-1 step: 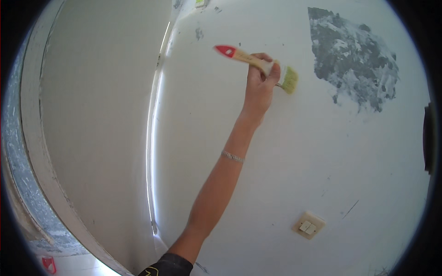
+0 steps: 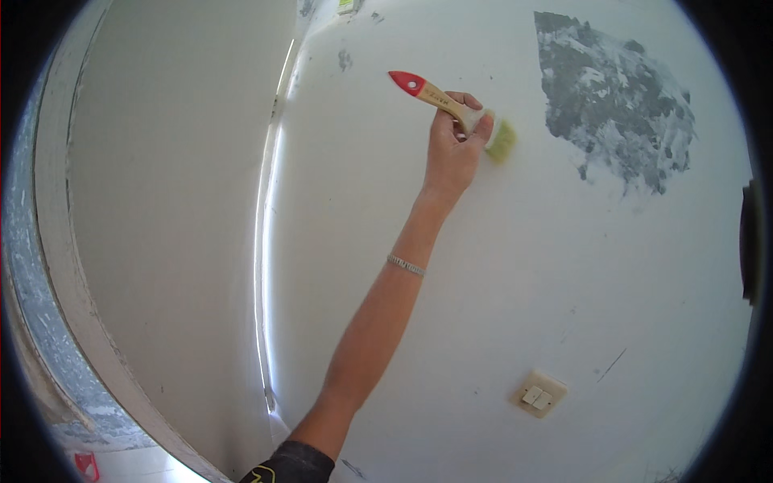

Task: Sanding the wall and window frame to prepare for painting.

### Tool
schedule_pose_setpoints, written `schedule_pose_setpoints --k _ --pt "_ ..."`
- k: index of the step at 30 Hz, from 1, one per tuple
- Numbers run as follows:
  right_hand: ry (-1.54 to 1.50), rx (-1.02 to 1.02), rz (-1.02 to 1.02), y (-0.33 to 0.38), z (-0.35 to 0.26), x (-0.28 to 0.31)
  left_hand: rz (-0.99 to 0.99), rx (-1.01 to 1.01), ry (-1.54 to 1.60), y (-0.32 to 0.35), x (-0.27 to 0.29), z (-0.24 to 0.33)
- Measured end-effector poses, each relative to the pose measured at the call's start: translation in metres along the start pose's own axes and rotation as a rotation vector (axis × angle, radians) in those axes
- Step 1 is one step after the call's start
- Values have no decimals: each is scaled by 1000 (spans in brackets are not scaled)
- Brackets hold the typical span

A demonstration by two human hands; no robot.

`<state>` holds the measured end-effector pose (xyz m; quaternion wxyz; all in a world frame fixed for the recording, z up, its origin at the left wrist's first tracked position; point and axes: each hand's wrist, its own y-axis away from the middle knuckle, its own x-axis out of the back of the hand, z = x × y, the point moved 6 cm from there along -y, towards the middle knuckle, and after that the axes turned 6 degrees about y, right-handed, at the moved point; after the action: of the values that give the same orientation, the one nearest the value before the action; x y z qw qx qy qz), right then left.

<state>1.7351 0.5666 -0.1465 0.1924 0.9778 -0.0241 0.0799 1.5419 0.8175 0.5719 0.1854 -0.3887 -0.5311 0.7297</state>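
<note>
My left hand (image 2: 455, 145) reaches up in front of a pale wall (image 2: 451, 322), its fingers and thumb closed round a flat paintbrush (image 2: 436, 97). The brush has a wooden handle with a red tip and a hole in it, pointing up and left. Its yellowish-green bristles are smeared by motion and lie at the wall, right of my thumb; whether they press on it I cannot tell. A silvery bracelet (image 2: 407, 265) circles my forearm, and a dark sleeve (image 2: 291, 464) ends near the elbow. My right hand is out of the picture.
A rough grey patch (image 2: 616, 105) marks the wall at upper right. Lower down sits a cream light switch (image 2: 538, 395). Light shines along a narrow gap beside a large beige panel (image 2: 177, 201) at left. A dark object (image 2: 750, 241) shows at the right edge, a red thing (image 2: 86, 466) at lower left.
The brush has turned in my left hand: its red tip has shifted right and slightly up, and the bristles a little left. My hand has barely moved.
</note>
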Motion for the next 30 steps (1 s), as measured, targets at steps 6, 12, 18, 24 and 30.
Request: schedule_pose_setpoints --k 6,12,18,24,30 --pt "108 283 227 7 -8 33 513 -365 -821 0 147 22" --pt "-197 130 160 7 7 52 849 -203 -975 25 206 41" --pt "-42 158 226 1 22 53 349 -117 -490 -12 128 17" --pt "12 195 132 12 11 49 874 -229 -1264 -2 217 53" --pt "53 134 132 19 26 59 742 -152 -164 -17 193 28"
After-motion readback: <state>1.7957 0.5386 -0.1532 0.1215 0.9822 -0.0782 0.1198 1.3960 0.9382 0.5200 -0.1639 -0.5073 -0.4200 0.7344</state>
